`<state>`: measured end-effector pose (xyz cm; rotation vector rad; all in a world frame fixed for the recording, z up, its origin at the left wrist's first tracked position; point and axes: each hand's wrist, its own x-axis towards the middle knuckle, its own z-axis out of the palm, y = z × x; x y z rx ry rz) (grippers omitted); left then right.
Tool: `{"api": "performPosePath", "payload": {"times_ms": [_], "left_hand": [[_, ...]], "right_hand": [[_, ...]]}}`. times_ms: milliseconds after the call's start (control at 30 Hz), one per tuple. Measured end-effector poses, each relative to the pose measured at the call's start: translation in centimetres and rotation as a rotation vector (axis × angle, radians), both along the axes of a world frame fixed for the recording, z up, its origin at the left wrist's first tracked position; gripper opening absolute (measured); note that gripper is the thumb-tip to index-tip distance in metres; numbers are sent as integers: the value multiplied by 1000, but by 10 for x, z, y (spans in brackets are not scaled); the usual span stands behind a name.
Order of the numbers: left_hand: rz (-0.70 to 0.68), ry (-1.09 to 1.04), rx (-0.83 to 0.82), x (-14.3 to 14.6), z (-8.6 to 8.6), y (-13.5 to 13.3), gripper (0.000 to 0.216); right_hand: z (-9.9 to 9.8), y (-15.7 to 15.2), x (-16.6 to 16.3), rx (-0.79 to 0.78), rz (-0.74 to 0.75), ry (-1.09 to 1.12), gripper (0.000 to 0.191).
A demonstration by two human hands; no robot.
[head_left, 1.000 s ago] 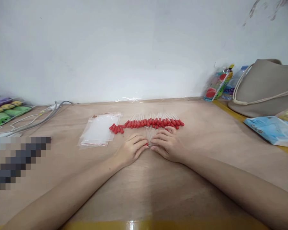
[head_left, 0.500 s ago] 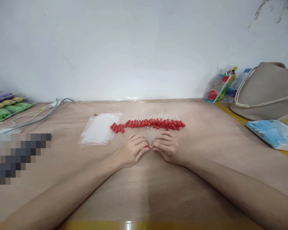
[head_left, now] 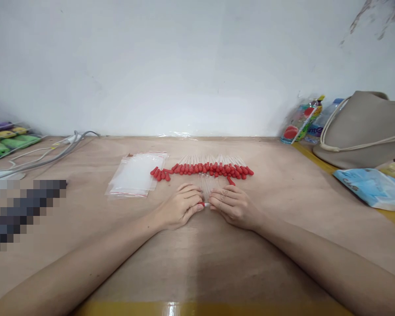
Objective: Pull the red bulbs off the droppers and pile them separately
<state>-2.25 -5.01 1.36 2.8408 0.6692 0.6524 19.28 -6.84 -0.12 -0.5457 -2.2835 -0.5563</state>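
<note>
Both my hands meet just in front of a row of droppers. My left hand (head_left: 184, 206) is closed, with a red rubber bulb (head_left: 201, 203) pinched between thumb and fingers. Opposite it, my right hand (head_left: 231, 202) is closed around a thin clear glass tube (head_left: 207, 204) that lies level between the hands and points at the bulb; its far end is hidden by my fingers. Behind the hands lie several bare glass tubes (head_left: 208, 181). Beyond them stretches the row of red-bulbed droppers (head_left: 213, 168), tips toward the wall. One loose red bulb (head_left: 231, 181) rests by my right fingers.
Loose red bulbs (head_left: 160, 174) lie beside a stack of clear zip bags (head_left: 133, 173) on the left. Cables (head_left: 64, 154) and colored rolls (head_left: 9, 142) are at far left. At right are a bottle (head_left: 298, 125), a grey bag (head_left: 365, 127) and a blue packet (head_left: 370, 186).
My right hand has shifted slightly down, so more of the loose red bulb beside it shows. The view has tilted a little. Both hands keep their hold.
</note>
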Motion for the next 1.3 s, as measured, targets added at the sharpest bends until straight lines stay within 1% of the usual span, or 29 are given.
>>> {"api": "performPosePath", "payload": {"times_ms": [200,367,533,767,833,933,1033,1133,1233,1300], "left_hand": [[-26,7,-29,-1,3,-1,22],[-38,32,-38,-2,5,-3,22],[-25,40,-18,-2,6,-4,23],[-25,56,-33,-3,6,-5,19],[-13,57,-25,-3,5,-4,19],[45,9,57,-3,2,-4,19],[104,-63,220,-1,-1,-3,17],[112,-86,392,1,-1,-1,19],[104,-102,503,4,0,1,14],[109,-91,511,5,1,1,11]], "right_hand": [[3,-3,2,37,-7,-45,19],[4,-6,3,56,26,-53,20],[4,-7,6,47,46,-56,21],[5,-7,9,82,46,-117,22],[3,-7,6,67,39,-77,20],[0,-8,0,-47,-2,51,17],[0,-9,-4,-158,-75,134,12],[3,-9,-7,-237,-141,163,10],[3,-6,-10,-298,-113,151,13],[0,-2,-11,-323,-49,140,13]]}}
